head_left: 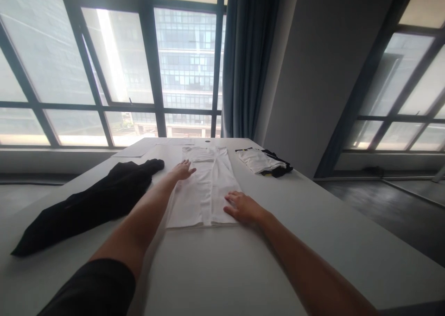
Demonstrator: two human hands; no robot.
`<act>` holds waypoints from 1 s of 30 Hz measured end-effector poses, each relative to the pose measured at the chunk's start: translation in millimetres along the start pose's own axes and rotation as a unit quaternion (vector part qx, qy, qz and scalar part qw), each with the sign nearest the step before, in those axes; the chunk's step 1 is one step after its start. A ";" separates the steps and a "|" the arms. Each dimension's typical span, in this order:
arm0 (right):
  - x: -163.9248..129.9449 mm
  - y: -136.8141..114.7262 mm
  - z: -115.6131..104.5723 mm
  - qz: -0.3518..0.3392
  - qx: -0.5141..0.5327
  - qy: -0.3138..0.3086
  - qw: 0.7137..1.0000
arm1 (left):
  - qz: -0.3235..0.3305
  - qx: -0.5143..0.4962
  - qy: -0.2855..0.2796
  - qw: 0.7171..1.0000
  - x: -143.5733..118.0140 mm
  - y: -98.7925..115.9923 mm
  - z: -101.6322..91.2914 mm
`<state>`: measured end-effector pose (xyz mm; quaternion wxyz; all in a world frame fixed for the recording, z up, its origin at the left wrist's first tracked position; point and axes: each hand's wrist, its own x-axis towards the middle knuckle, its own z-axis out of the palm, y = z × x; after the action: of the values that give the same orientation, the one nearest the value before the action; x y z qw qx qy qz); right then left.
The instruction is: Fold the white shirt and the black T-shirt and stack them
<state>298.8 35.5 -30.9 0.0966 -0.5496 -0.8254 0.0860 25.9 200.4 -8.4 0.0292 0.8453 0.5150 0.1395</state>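
Right hand (243,208) flat and open, fingers spread, pressed on the near right edge of the long white folded cloth garment (205,188), gripping nothing. Left hand (183,170) also open, palm down, reaching farther along the left edge of the same white garment, fingers stretched out, holding nothing. Both bare forearms stretched from the near edge over the wide white table (278,260), a dark short sleeve (93,288) on the left arm.

White garment lying flat and lengthwise in the middle of the table, smooth, with a seam along its centre. To the left of the white garment, just beside it, a crumpled black cloth garment (93,202), lying diagonally. To the right of the white garment and farther, apart from it, a small folded pile of white and black clothes (262,162). Beyond the white garment, near the far table edge, flat white paper sheets (132,150). Behind these, large dark-framed windows (114,65) and a blue-grey curtain (248,61).
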 end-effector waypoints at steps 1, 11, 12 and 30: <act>0.7 1.4 0.2 0.000 0.001 -0.002 1.000 | -0.028 0.023 -0.023 0.999 5.4 -3.5 6.8; 2.8 6.1 0.8 0.004 0.005 -0.016 1.000 | -0.058 0.071 -0.096 0.991 -16.1 -12.6 41.4; 2.4 5.3 0.8 0.005 0.002 -0.016 1.000 | -0.053 0.072 -0.100 0.991 -24.7 -9.7 39.5; 133.8 67.8 -38.1 0.081 -0.063 0.121 0.987 | 0.153 -0.034 -0.117 0.981 -124.5 26.1 22.9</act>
<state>318.4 186.3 -2.2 0.1537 -0.6262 -0.7639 -0.0259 0.9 80.9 -50.9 0.0964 0.9231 0.3675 0.0601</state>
